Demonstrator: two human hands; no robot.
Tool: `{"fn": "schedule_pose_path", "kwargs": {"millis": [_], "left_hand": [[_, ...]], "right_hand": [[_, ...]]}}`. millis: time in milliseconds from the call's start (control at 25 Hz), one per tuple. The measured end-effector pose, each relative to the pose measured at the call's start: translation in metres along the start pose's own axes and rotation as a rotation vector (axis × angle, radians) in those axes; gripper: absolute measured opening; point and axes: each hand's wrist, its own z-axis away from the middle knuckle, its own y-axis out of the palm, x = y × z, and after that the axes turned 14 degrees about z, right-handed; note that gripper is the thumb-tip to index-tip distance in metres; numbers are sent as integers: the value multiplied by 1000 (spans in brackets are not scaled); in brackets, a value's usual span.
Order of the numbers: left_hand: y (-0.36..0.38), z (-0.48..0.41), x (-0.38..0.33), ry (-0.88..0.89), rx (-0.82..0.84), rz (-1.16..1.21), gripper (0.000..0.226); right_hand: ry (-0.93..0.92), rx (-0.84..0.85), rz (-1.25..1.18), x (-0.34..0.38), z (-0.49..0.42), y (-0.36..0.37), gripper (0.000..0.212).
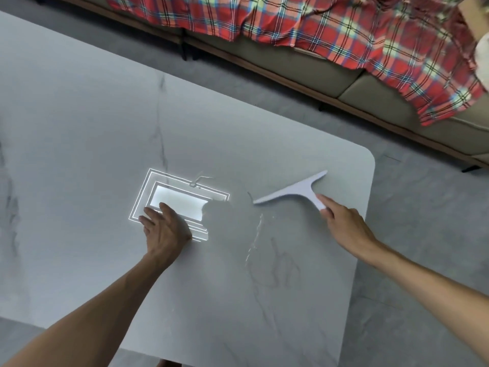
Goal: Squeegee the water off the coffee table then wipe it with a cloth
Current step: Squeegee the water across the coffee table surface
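Note:
The grey marble-look coffee table (79, 128) fills most of the head view. A white T-shaped squeegee (293, 190) lies with its blade on the tabletop near the right corner. My right hand (344, 226) grips the end of its handle. A thin trail of water (255, 239) glistens just below the blade's left tip, with faint wet streaks lower down. My left hand (165, 229) rests palm down on the table to the left, fingers spread, over a bright reflection of a ceiling light (180, 202). No wiping cloth shows on the table.
Beyond the table's far edge stands a beige sofa (370, 83) draped with a red plaid blanket (317, 22). Grey floor (423, 234) runs between table and sofa and along the table's rounded right corner (369, 157).

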Motion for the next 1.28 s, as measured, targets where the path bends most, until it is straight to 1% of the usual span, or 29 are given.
{"fn": "schedule_pose_path", "kwargs": {"millis": [80,120,240,320,360,440,520,600,680,760,840,920,1040,1120,1160,1240,1280], "left_hand": [[2,8,3,6,-13,-5,73],[3,10,5,1,0,-11,69],[-1,9,11,17,59,-28,70],[-8,7,9,26,105,-44,71],[-13,8,7,20,122,-42,69],[-23,13,2,26,124,-30,61],[-28,17,1,60,145,-47,51],[-28,14,8,106,135,-47,42],[-25,11,15,129,68,-2,32],[-17,8,20,200,17,-52,29],[-11,4,22,262,16,-170,38],[-7,1,22,235,4,-215,38],[9,6,6,193,8,-149,34],[24,14,-13,195,79,-172,48],[33,19,-23,217,114,-195,58],[48,28,-44,223,209,-168,77],[54,30,-52,207,238,-147,82]], "right_hand": [[-43,-86,-107,26,-28,-21,41],[-50,-107,-156,48,-51,-32,40],[62,-104,-348,129,-122,-54,46],[114,-95,-438,181,-151,-53,40],[103,-97,-435,203,-158,-49,42],[33,-106,-333,239,-150,-35,50],[-131,-123,-124,250,-131,-12,48],[-303,-117,30,238,-106,10,46],[-367,-82,104,208,-87,22,47],[-385,-56,182,171,-66,24,48],[-391,-24,234,130,-43,25,48],[-365,19,261,94,-21,25,49],[-291,90,312,42,11,18,48],[-247,129,330,19,21,8,47],[-227,114,304,11,18,0,45],[-180,28,191,4,-7,-19,44],[-155,-38,120,5,-28,-30,44]]}}
